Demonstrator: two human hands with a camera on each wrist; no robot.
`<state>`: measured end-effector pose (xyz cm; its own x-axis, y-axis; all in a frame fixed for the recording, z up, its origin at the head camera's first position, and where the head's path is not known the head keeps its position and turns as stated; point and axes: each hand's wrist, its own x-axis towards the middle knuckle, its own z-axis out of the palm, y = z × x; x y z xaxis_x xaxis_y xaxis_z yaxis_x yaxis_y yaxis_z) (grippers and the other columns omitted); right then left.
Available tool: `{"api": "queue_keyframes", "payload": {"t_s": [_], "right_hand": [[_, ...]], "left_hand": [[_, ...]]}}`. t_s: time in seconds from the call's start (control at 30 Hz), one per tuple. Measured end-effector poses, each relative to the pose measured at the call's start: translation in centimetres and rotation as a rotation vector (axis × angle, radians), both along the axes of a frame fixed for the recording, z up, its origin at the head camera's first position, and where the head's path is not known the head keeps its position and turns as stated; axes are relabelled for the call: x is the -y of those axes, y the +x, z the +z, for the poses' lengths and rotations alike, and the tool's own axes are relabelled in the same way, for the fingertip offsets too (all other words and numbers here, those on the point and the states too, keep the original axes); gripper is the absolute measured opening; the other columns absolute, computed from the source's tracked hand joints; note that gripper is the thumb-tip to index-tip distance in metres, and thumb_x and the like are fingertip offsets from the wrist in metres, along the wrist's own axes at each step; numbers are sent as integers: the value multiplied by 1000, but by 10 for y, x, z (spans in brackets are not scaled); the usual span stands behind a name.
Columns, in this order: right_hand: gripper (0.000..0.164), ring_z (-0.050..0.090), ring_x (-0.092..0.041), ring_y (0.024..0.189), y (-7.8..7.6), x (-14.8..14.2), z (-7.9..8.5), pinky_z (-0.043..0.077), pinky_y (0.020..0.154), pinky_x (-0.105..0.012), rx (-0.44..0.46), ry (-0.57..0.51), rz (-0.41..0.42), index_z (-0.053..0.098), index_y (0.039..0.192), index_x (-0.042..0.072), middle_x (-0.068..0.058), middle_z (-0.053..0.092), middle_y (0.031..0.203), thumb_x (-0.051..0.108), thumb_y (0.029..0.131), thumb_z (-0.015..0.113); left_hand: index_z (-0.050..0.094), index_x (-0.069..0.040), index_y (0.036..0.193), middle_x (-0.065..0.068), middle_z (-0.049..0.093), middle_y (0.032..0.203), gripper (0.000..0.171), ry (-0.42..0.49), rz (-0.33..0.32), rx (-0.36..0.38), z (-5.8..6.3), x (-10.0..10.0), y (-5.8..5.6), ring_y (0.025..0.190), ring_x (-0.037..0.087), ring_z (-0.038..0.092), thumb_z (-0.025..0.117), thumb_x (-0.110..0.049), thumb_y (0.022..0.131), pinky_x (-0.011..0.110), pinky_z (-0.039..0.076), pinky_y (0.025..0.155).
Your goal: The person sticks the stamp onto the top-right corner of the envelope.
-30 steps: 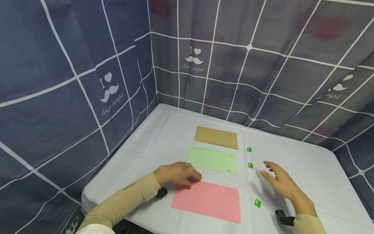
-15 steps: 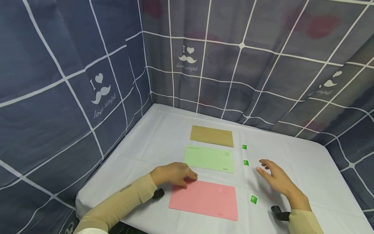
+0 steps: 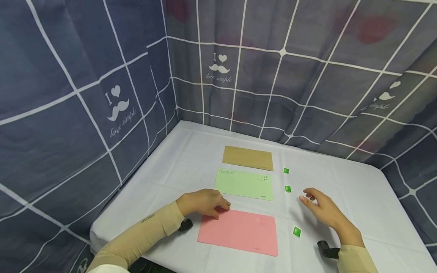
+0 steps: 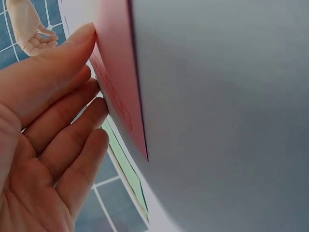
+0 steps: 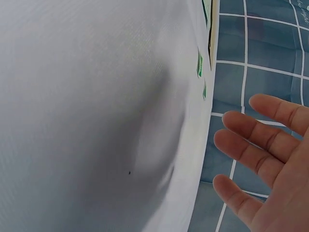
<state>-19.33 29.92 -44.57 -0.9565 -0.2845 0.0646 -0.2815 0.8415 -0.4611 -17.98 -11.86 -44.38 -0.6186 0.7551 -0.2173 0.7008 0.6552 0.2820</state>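
Observation:
A pink envelope [image 3: 239,233] lies nearest on the white table. My left hand [image 3: 205,203] rests at its upper left edge, thumb and fingertips touching it, as the left wrist view also shows with the pink envelope [image 4: 118,72] alongside the loosely bent fingers. Behind it come a light green envelope [image 3: 244,184] and a brown envelope [image 3: 248,157]. To their right sit three small green stamps, a near stamp [image 3: 297,231], a middle stamp [image 3: 288,189] and a far stamp [image 3: 286,171]. My right hand [image 3: 326,210] hovers right of the stamps, fingers relaxed, holding nothing.
A white cloth covers the table [image 3: 358,189]. Dark grid-patterned curtains [image 3: 266,76] stand along its left and back sides. Black wrist camera mounts [image 3: 327,250] hang by both wrists.
The head view has swung slightly to the right, so everything appears shifted a little left. Both hands keep nearly the same places relative to the envelopes and stamps.

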Motion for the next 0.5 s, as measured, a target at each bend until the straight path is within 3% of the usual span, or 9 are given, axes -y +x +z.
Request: {"api": "queue_keyframes", "payload": {"t_s": [0.5], "right_hand": [[50, 64, -35, 103, 0, -1, -5, 53, 82, -53, 21, 4, 14, 61, 125, -4, -16, 68, 110, 38, 97, 65]], "left_hand": [[73, -19, 124, -5, 67, 133, 47, -3, -21, -12, -1, -1, -1, 125, 6, 61, 86, -28, 79, 17, 48, 100]]}}
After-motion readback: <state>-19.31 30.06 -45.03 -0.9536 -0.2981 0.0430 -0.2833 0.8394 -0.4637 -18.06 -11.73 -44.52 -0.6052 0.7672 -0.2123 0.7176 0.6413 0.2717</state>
